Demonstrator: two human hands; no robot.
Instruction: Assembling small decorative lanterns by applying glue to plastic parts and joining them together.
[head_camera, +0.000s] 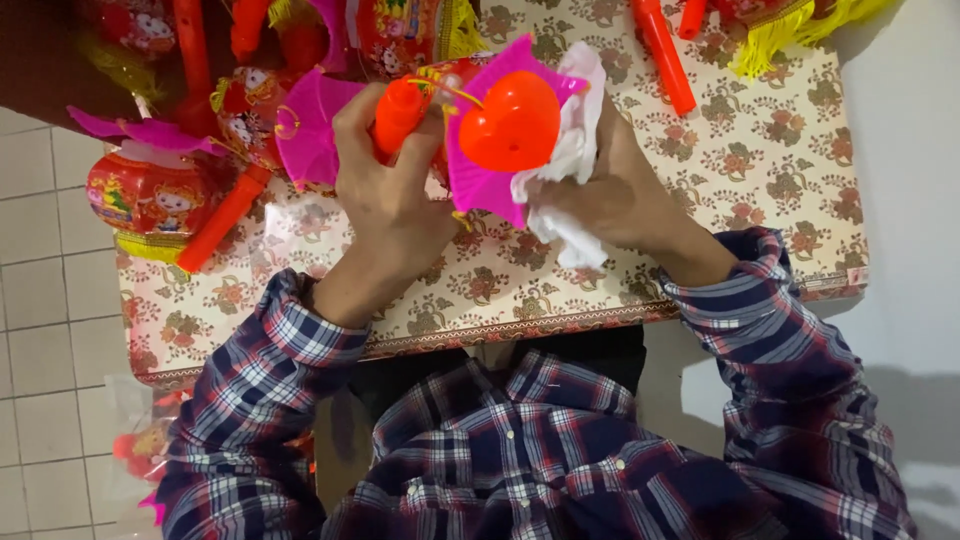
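Head view, looking down over my plaid sleeves at a low table (760, 170) covered in floral-patterned paper.

Item, in hand: toy lantern (500, 130), magenta petal-shaped panels with a glossy orange-red heart at the centre and an orange handle (398, 115). It is held up above the table's near half, between both hands.

Left hand (385, 200): clenched around the orange handle, fingers wrapped over it, thumb side toward the lantern body.

Right hand (615, 195): closed on a crumpled white cloth (570, 150), which is pressed against the right edge of the magenta panel, touching the lantern beside the heart.

Stock lying about: a red printed lantern with yellow fringe (150, 200) at the table's left edge; an orange stick (225, 215) slanted just beside it; another orange stick (662, 50) at the far side; a yellow tassel (775, 35) at the far right; more red and pink lanterns crowded along the far left. On the tiled floor (40, 330) at my left, a clear bag with further red pieces, contents blurred.

Progress, by my judgement: wiping of this one lantern is under way, cloth on its right side. Which of the other lanterns have been wiped cannot be told; none looks sorted apart from the rest.
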